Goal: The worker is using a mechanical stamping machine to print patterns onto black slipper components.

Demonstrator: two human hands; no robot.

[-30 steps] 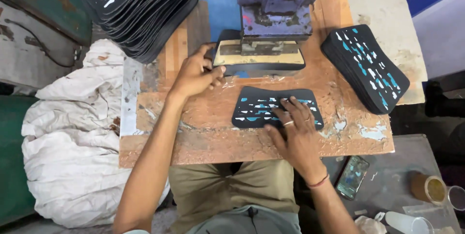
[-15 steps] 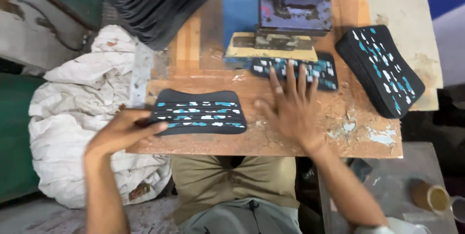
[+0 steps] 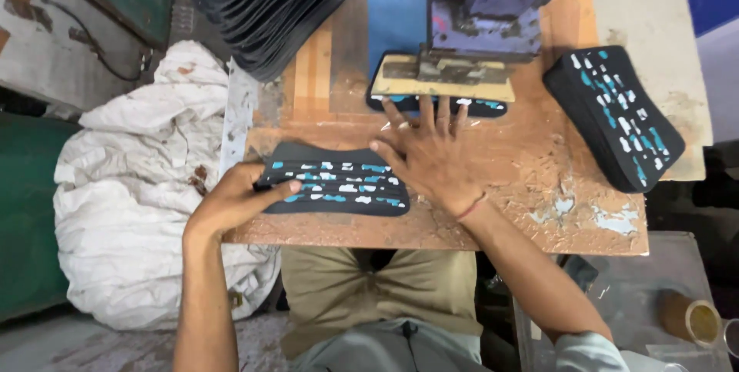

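A black sole-shaped pad (image 3: pixel 339 184) with blue and white inlays lies on the worn wooden table (image 3: pixel 531 187) near its front edge. My left hand (image 3: pixel 235 201) grips the pad's left end, thumb on top. My right hand (image 3: pixel 431 152) lies flat with fingers spread, its fingertips touching a second black pad (image 3: pixel 481 107) that sits under the metal plate (image 3: pixel 446 73) of a purple press (image 3: pixel 493 2).
A tall stack of black pads (image 3: pixel 269 2) leans at the back left. A smaller stack (image 3: pixel 616 122) sits at the right. White cloth (image 3: pixel 131 202) is heaped left of the table. A cup (image 3: pixel 697 318) stands on a lower surface at bottom right.
My left hand left the press and took a pad from the left stack to the table's front. My right hand slid the other pad from the front up under the press.
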